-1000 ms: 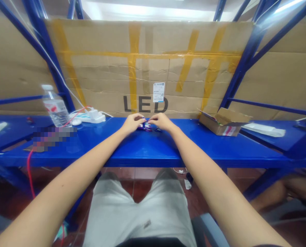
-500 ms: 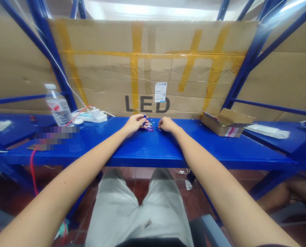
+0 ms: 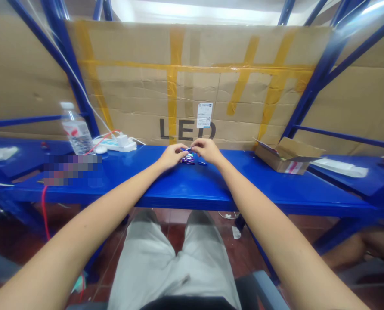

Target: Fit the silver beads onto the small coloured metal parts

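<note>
My left hand [image 3: 173,156] and my right hand [image 3: 206,150] meet just above the blue tabletop, fingertips pinched together. Between them is a small shiny blue clip [image 3: 188,149], mostly covered by the fingers; it looks like a small carabiner. Right below lies a little group of shiny purple, pink and silver clips [image 3: 188,159], partly behind my left fingers. One blue clip [image 3: 202,163] rests apart, under my right hand.
An opened cardboard box [image 3: 284,159] sits to the right, with white packaging [image 3: 340,168] past it. At left stand a water bottle [image 3: 78,133] and a power strip [image 3: 125,143] with cables. A large cardboard sheet [image 3: 140,99] closes the back. Another person's leg [image 3: 350,249] shows lower right.
My right hand has lifted from the table and moved left to meet my left hand at the blue clip. One blue clip stays on the table where my right hand was.
</note>
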`<state>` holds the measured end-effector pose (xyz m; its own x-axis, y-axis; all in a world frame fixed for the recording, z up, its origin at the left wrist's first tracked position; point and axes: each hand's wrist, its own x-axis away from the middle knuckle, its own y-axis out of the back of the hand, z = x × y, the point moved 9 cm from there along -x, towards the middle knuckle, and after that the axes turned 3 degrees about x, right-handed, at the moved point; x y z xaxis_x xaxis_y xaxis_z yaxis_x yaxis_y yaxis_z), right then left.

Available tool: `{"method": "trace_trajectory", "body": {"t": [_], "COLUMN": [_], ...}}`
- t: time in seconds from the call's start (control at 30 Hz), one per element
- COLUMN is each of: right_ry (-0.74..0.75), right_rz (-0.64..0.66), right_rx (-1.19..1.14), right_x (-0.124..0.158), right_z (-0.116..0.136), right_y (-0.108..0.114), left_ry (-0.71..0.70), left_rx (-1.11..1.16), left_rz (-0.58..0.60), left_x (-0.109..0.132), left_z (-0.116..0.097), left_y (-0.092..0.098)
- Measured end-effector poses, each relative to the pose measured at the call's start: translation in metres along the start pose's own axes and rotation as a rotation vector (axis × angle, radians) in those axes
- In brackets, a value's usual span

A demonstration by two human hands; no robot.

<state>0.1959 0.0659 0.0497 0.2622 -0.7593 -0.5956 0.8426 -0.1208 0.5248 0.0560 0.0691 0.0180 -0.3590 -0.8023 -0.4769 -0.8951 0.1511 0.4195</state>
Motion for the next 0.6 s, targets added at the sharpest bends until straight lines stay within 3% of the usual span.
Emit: {"method": "trace_trajectory", "body": {"t": [0.2,0.33,0.6], "right_ry": [0.075,0.098,0.047], "right_rz": [0.031,0.047,0.127], "right_rx": [0.108,0.152,0.161], "right_x": [0.002,0.004,0.007], "right_z": [0.004,0.007,0.002], "right_y": [-0.003,-0.005,-0.009], "left_ry": [-0.105,-0.032,-0.137], "left_rx": [-0.140,-0.211,-0.305], "left_rz": [-0.019,0.005,-0.032], "left_x": [0.002,0.001,0.005], "left_z": [-0.009,-0.003,-0.015], "left_y": [0.000,-0.002,-0.001]}}
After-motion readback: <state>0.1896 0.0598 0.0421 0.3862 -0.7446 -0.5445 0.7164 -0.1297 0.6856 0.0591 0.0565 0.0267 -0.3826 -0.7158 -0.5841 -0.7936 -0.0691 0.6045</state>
